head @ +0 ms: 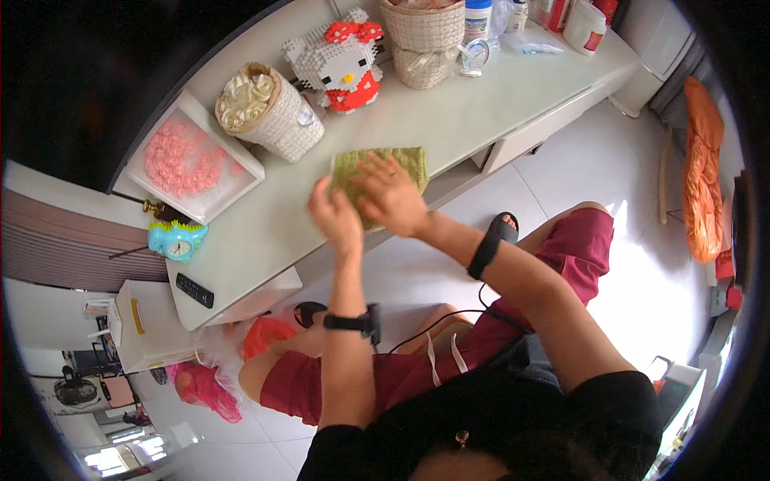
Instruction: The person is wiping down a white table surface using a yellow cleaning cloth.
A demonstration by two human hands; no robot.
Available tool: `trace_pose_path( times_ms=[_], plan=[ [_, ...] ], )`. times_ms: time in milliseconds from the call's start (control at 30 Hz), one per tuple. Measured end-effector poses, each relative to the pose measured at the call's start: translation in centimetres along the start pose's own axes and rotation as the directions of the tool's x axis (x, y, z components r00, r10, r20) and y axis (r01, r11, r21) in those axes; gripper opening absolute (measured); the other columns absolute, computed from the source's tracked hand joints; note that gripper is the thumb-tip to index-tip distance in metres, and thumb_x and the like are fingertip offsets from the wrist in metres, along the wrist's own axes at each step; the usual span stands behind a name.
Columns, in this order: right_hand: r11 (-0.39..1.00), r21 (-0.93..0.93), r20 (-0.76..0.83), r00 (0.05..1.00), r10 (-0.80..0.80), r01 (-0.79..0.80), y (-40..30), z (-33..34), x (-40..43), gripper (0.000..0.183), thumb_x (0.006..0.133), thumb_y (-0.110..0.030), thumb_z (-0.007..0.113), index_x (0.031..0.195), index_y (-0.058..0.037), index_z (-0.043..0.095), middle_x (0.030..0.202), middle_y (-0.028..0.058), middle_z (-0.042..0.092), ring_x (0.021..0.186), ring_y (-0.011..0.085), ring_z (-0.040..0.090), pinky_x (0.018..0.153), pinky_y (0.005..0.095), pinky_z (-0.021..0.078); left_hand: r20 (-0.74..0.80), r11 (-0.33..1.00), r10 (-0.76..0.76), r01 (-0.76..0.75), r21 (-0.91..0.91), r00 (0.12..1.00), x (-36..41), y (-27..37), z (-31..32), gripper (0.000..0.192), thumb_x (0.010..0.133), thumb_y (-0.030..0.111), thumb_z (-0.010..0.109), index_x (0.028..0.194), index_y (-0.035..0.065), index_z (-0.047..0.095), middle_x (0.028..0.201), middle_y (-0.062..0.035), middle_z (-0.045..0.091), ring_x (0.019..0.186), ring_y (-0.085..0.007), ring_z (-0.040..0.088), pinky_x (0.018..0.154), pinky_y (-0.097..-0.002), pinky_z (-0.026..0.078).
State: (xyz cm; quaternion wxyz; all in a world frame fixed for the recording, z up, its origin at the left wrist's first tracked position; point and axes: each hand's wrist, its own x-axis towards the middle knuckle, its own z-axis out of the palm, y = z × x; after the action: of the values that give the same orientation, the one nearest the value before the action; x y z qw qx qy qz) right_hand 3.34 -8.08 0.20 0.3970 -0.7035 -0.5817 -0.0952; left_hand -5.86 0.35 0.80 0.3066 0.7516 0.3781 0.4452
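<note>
A folded green cloth, with a ribbed or quilted texture, lies on the front part of a pale glossy tabletop. Over its middle is my right hand, palm down with the fingers spread, appearing to rest on the fabric. My left hand is at the cloth's near left edge, turned on its side with thumb and fingers apart. Motion blurs both hands. Whether the left one touches the fabric cannot be told, and part of the cloth is hidden beneath them.
Along the back stand a box of pink roses, a woven basket of white roses, a block-built cat figure and another woven basket. A dinosaur clock and a remote control are at left. A drawer shows under the tabletop.
</note>
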Motion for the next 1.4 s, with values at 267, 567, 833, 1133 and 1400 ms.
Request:
trace_pose_path(
  times_ms=[267, 567, 833, 1133, 1400],
  plan=[
    [0.955, -0.298, 0.309, 0.946, 0.098, -0.002, 2.1, 0.5, 0.7, 0.061, 0.083, -0.059, 0.035, 0.133, -0.0242, 0.035, 0.14, 0.0084, 0.029, 0.131, 0.034, 0.018, 0.103, 0.0574, 0.0094, -0.056, 0.856, 0.122, -0.077, 0.512, 0.991, 1.6, -6.8, -6.3, 0.033, 0.08, 0.01, 0.05, 0.111, 0.0017, 0.049, 0.117, -0.0184, 0.048, 0.111, -0.0329, 0.04, 0.092, -0.0435, 0.03],
    [0.689, -0.599, 0.042, 0.843, 0.537, -0.409, 17.9, -11.5, 0.0, 0.056, 0.082, -0.057, 0.038, 0.132, -0.03, 0.036, 0.141, 0.0047, 0.027, 0.132, 0.0291, 0.017, 0.104, 0.0537, 0.0086, -0.061, 0.658, -0.059, 0.084, 0.748, 0.996, 1.7, -6.8, -5.8, 0.04, 0.086, 0.031, 0.046, 0.118, 0.0067, 0.044, 0.13, -0.0164, 0.037, 0.122, -0.0309, 0.03, 0.098, -0.0455, 0.022],
    [0.355, -0.536, -0.394, 0.599, 0.697, -0.766, 30.4, -17.3, -1.5, 0.061, 0.079, -0.057, 0.044, 0.131, -0.0259, 0.039, 0.143, 0.0093, 0.022, 0.133, 0.0307, 0.015, 0.104, 0.0528, 0.0107, -0.016, 0.634, -0.018, 0.024, 0.773, 1.0, 1.9, -7.6, -6.3, 0.041, 0.088, 0.034, 0.043, 0.121, 0.0084, 0.043, 0.133, -0.0143, 0.035, 0.123, -0.0301, 0.028, 0.099, -0.0457, 0.021],
    [0.598, 0.344, -0.773, 0.143, 0.618, -0.724, 26.4, -11.9, -2.2, 0.071, 0.075, -0.021, 0.058, 0.132, 0.0056, 0.023, 0.136, 0.0306, 0.019, 0.128, 0.0411, 0.018, 0.106, 0.0397, 0.0177, -0.007, 0.59, -0.02, 0.018, 0.807, 1.0, 2.0, -6.9, -5.5, 0.041, 0.09, 0.036, 0.038, 0.12, 0.0081, 0.042, 0.132, -0.0169, 0.034, 0.122, -0.0304, 0.03, 0.099, -0.0453, 0.022],
    [0.605, 0.44, -0.718, 0.144, 0.681, -0.664, 13.8, -2.6, -0.8, 0.071, 0.08, -0.015, 0.053, 0.138, -0.0022, 0.014, 0.139, 0.0298, 0.01, 0.13, 0.0416, 0.01, 0.107, 0.0439, 0.0104, -0.022, 0.588, -0.047, 0.045, 0.807, 0.999, 1.9, -6.5, -5.5, 0.042, 0.09, 0.037, 0.037, 0.119, 0.0068, 0.044, 0.132, -0.018, 0.034, 0.123, -0.0299, 0.029, 0.098, -0.0482, 0.022]
  ],
)
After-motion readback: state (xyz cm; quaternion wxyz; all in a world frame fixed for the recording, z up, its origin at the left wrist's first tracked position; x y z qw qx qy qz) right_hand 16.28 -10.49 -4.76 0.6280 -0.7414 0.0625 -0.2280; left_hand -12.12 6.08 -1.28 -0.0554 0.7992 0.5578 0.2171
